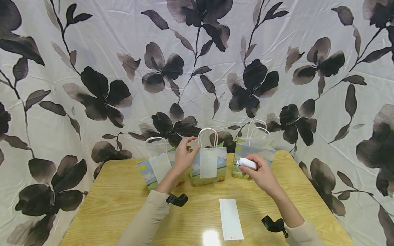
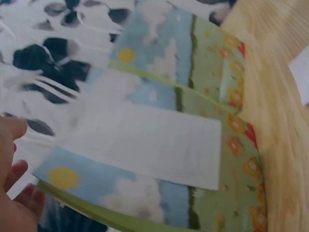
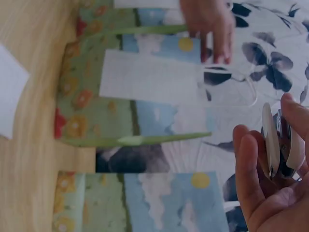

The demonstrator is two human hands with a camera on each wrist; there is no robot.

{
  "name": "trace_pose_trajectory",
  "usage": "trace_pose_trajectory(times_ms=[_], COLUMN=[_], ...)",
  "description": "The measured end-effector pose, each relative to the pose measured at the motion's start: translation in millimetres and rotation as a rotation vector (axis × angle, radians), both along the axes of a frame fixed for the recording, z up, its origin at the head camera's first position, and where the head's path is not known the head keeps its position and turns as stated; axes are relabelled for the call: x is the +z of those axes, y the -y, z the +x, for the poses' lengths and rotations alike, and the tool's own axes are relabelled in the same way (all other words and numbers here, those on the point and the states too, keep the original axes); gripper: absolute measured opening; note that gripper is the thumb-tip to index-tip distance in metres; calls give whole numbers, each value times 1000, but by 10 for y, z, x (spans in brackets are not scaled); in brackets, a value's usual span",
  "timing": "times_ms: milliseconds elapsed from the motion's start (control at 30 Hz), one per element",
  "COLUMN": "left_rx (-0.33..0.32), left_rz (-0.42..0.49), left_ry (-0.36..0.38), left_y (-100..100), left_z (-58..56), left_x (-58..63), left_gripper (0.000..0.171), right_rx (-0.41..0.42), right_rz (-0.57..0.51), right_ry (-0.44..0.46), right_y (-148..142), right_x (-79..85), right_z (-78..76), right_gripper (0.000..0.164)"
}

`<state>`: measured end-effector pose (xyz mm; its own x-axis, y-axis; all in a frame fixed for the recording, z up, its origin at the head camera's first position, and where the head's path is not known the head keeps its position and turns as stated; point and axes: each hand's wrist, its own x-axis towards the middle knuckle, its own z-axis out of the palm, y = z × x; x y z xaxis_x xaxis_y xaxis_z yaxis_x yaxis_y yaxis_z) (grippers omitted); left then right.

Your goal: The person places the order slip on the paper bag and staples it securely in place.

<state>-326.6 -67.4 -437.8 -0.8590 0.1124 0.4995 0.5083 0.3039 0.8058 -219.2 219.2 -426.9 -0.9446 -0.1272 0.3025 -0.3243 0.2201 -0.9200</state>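
Observation:
In the head view my left hand (image 1: pixel 185 155) is by the top left corner of the middle paper gift bag (image 1: pixel 222 164), near its white handle, thumb and fingers spread with nothing between them. A white paper strip (image 1: pixel 208 163) hangs down that bag's front. The left gift bag (image 1: pixel 147 176), partly hidden behind my left arm, bears another white strip (image 1: pixel 160 166). My right hand (image 1: pixel 261 172) holds a small white stapler (image 1: pixel 247 163) in front of the right gift bag (image 1: pixel 255 149). In the right wrist view the stapler (image 3: pixel 276 145) sits between thumb and fingers.
A loose white paper strip (image 1: pixel 231 219) lies on the wooden table (image 1: pixel 191 218) in front of the bags. Behind the table hangs a white cloth (image 1: pixel 215 68) with dark flowers. Each wrist wears a black camera mount.

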Motion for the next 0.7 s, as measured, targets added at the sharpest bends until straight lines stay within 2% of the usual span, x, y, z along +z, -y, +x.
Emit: trace_pose_trajectory(times_ms=[100,233,300,433,533,700], left_rx=[-15,-110,-165,-235,-263,-294], left_rz=[16,-6,-41,-135,-169,-184], left_ry=[-98,-164,-156,-70,-8,42], left_y=[58,159,219,356,473,646], left_z=[141,344,450,670,815,984], left_x=[109,167,155,94,27,-51], left_gripper=[29,22,19,16,14,12], right_rx=[-76,-172,-209,-252,-287,-338], right_rz=[123,272,332,429,491,556], right_ry=[-50,-119,-150,-168,-130,-40], right_y=[-32,-100,-149,-257,-320,-387], right_x=[-71,-195,-280,-474,-602,-767], right_z=[62,112,125,149,171,198], right_gripper=[27,27,25,22,23,29])
